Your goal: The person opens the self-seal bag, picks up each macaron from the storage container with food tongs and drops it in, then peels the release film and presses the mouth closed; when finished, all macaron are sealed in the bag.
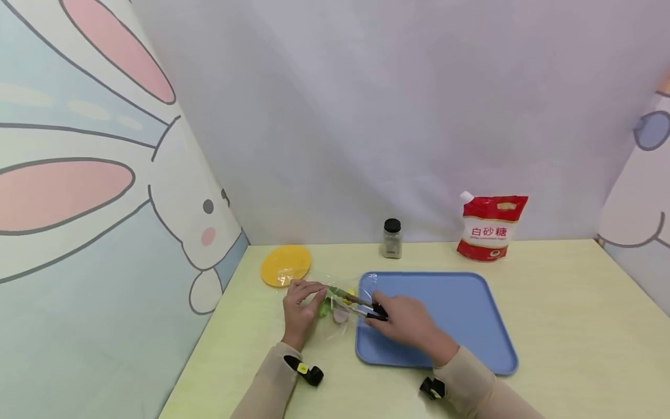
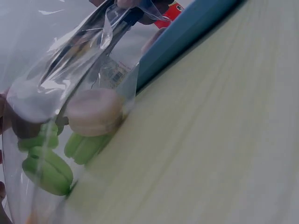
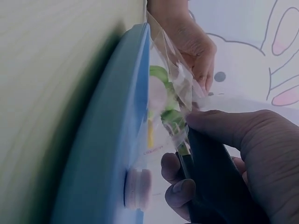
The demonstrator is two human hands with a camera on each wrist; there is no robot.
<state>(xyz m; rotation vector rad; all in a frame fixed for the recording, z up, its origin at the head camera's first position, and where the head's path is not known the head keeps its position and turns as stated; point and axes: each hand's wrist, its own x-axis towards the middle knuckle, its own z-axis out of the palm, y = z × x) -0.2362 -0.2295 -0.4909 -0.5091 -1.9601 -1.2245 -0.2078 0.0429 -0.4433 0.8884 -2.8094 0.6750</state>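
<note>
My right hand (image 1: 405, 319) grips black-handled metal tongs (image 1: 356, 299), whose arms reach left into a clear plastic bag (image 2: 51, 74). With thumb and fingers my left hand (image 1: 302, 309) pinches the bag near its top. Inside the bag are a pink macaron (image 2: 95, 112), green macarons (image 2: 46, 171) and a pale one (image 2: 33, 101) beside the tong arms. Whether the tips hold a macaron cannot be told through the crinkled plastic. Another pink macaron (image 3: 138, 189) stands on the blue tray (image 1: 455, 314), below my right hand.
Behind the bag lies a yellow round plate (image 1: 285, 265). A small jar (image 1: 392, 240) with a black lid stands at the back of the table, and a red and white sugar pouch (image 1: 491, 228) is at the back right. A rabbit-printed wall (image 1: 183, 192) borders the left.
</note>
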